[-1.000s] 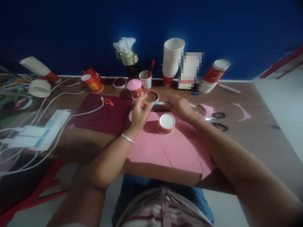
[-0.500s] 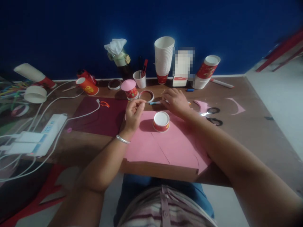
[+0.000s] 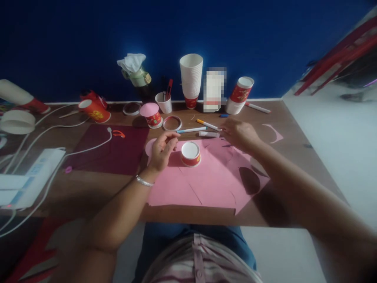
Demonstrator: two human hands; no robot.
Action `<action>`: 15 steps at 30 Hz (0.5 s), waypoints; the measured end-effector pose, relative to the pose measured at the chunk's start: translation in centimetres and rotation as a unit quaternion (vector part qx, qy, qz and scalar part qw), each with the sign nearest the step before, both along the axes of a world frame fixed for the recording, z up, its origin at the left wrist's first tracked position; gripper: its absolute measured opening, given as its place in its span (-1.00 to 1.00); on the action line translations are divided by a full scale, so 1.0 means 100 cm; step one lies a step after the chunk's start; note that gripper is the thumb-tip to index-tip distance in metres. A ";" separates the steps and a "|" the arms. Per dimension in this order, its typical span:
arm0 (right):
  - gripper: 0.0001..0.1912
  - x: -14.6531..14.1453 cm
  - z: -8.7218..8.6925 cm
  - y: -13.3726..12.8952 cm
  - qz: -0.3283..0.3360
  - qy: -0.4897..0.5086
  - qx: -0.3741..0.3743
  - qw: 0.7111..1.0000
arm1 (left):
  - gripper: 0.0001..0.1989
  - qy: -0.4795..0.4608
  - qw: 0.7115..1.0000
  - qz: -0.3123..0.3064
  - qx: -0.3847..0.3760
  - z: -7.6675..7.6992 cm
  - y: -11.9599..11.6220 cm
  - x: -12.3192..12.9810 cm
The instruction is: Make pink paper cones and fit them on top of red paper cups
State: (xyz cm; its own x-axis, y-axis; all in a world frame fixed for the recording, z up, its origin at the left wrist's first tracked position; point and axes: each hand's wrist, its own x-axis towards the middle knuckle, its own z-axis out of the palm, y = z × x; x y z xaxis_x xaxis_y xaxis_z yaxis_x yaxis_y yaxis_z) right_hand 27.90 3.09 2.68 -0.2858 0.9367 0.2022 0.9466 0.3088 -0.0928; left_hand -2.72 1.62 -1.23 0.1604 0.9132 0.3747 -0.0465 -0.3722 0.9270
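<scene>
My left hand [image 3: 163, 151] hovers over the left side of the pink paper [image 3: 176, 188], its fingers loosely curled, thumb and index tips slightly apart, nothing visible between them. Just right of it, a short red cup piece with a white top [image 3: 191, 153] rests on the paper. My right hand [image 3: 240, 133] is over the back right edge of the paper, fingers bent downward beside the orange marker [image 3: 207, 125]; its fingertips are partly hidden, and any hold is unclear. A blue-tipped marker [image 3: 193, 129] and a white cap-like tube [image 3: 209, 134] lie between the hands. No scissors show.
Behind stand a tall cup stack [image 3: 191, 78], a red cup with pink cone [image 3: 151, 114], a pen cup [image 3: 163, 103] and stacked red cups [image 3: 240, 95]. A tape roll [image 3: 172, 123] lies in front. At left are a power strip [image 3: 38, 177] and white cables.
The view has shifted right. My right hand has moved right, off the markers, to where the scissors lay, uncovering the orange marker and white tube. The thumb and index of my left hand have parted slightly.
</scene>
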 end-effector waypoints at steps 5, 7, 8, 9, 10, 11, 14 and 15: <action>-0.78 -0.020 -0.022 0.001 0.045 -0.026 0.011 0.999 | -0.65 0.007 1.000 0.004 -0.024 0.001 -0.001 0.002; -0.80 -0.027 -0.027 0.005 0.048 -0.022 0.015 0.999 | -0.66 0.013 0.999 0.023 -0.032 0.001 0.000 0.003; -0.80 -0.029 -0.028 0.007 0.049 -0.018 0.018 0.998 | -0.67 0.017 0.999 0.036 -0.034 0.000 0.001 0.004; -0.79 -0.031 -0.027 0.008 0.051 -0.012 0.022 0.998 | -0.68 0.022 0.998 0.049 -0.034 0.000 0.001 0.004; -0.78 -0.033 -0.024 0.010 0.055 -0.009 0.028 0.998 | -0.69 0.026 0.997 0.061 -0.032 -0.001 0.003 0.005; -0.76 -0.035 -0.021 0.011 0.059 0.002 0.031 0.998 | -0.69 0.030 0.997 0.068 -0.028 -0.002 0.004 0.005; -0.73 -0.044 -0.006 0.016 0.093 0.117 0.001 0.989 | -0.59 0.054 0.997 0.052 -0.008 -0.006 0.007 0.004; -0.73 -0.049 -0.002 0.018 0.113 0.176 -0.029 0.978 | -0.55 0.069 0.997 0.042 -0.001 -0.006 0.008 0.003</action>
